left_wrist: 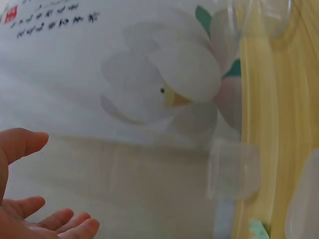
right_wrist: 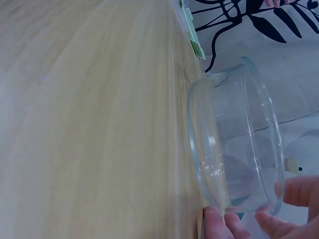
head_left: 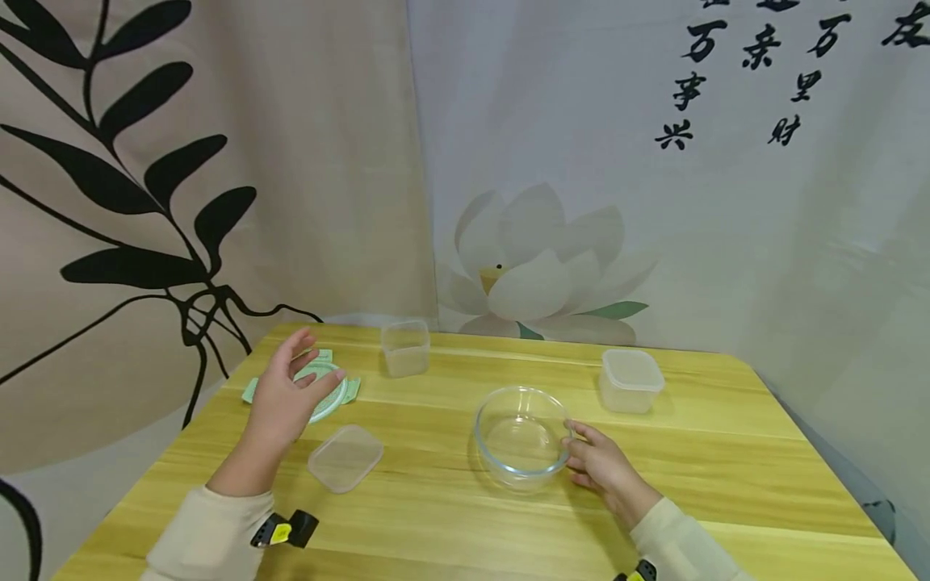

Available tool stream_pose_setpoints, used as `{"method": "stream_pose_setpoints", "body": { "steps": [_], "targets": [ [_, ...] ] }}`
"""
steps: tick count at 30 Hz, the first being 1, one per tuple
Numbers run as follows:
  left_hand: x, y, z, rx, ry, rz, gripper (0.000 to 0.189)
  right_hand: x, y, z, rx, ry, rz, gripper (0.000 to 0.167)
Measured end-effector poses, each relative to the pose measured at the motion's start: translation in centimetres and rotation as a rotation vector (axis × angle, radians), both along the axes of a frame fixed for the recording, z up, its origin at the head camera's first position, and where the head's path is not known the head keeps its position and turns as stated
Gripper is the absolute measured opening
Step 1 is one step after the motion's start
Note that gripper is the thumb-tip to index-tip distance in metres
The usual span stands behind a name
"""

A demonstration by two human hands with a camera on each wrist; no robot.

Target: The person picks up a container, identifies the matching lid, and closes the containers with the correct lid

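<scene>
At the yellow wooden table (head_left: 436, 524), gripped the glass bowl (head_left: 521, 440), right of the green lid (head_left: 329, 400), with the right hand (head_left: 605, 466). Held the left hand (head_left: 285, 397) spread near that lid.

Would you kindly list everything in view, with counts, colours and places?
Wooden table: 1, yellow-brown, across the foreground
Round glass bowl: 1, clear, right of the table's centre
Rounded-square plastic containers: 2, translucent, further back, one either side of the bowl
Flat plastic lid with rounded corners: 1, translucent, left of the bowl
Round lid with flaps: 1, pale green, back left
Printed backdrop: count unclear, cream and whitish, behind the table
Wrist devices: 2, black and yellow, one per cuff
Sleeves: 2, cream, bottom edge
Left hand: 1, partly covering the green lid
Right hand: 1, gripping the bowl's right side
</scene>
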State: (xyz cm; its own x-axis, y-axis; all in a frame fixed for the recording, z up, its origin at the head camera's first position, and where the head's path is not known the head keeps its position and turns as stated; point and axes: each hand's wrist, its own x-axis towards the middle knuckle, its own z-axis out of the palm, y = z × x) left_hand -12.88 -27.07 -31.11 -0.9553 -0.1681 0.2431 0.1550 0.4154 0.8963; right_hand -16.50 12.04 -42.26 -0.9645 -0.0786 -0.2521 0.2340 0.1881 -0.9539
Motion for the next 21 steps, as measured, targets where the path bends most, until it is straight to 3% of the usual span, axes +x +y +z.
{"method": "stream_pose_setpoints", "body": {
  "steps": [8,21],
  "targets": [
    [-1.1,-2.2,-0.6,-0.022,0.002,0.076,0.083,0.1,0.0,0.1,0.002,-0.007,0.001,0.051],
    [-3.0,-5.4,-1.1,-0.042,-0.084,0.163,0.084,-0.2,0.3,0.0,0.007,-0.013,0.048,0.058]
  ]
}}
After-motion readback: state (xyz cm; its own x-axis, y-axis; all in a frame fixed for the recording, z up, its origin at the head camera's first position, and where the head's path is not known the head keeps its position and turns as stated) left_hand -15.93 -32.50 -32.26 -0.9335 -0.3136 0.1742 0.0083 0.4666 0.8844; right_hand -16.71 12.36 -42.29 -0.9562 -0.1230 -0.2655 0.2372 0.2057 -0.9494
